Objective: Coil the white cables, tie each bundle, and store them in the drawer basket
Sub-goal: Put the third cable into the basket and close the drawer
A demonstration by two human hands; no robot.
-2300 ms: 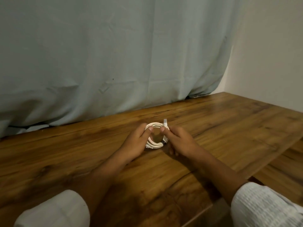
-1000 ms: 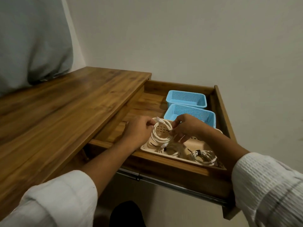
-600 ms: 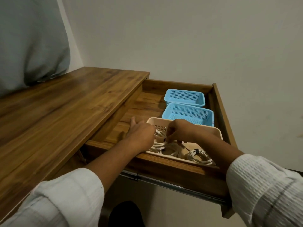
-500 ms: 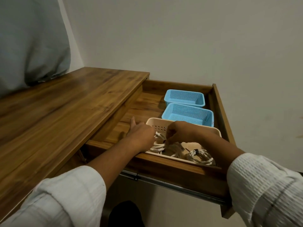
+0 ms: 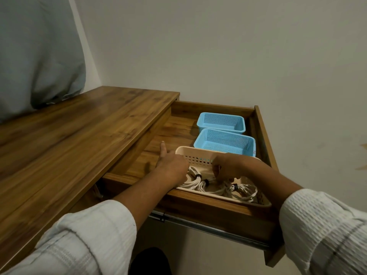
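Lowered since a second ago, the left hand (image 5: pixel 172 170) and right hand (image 5: pixel 228 166) now reach into the beige basket (image 5: pixel 196 156) in the open drawer (image 5: pixel 208 213), where tied white cable bundles (image 5: pixel 200 184) lie; two blue baskets (image 5: pixel 224 143) stand behind. Left thumb sticks out, right fingers curl; whether either grips is unclear.

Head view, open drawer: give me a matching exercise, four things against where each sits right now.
Things:
1. two light-blue mesh plastic baskets
2. beige slotted plastic basket
3. coiled white cable bundles with dark ties
4. left hand

Places:
A. at the beige basket's left end, thumb stuck out
B. nearest the front of the wooden drawer
C. behind the beige basket, toward the drawer's back
D. inside the beige basket

Pairs: 1-C, 2-B, 3-D, 4-A
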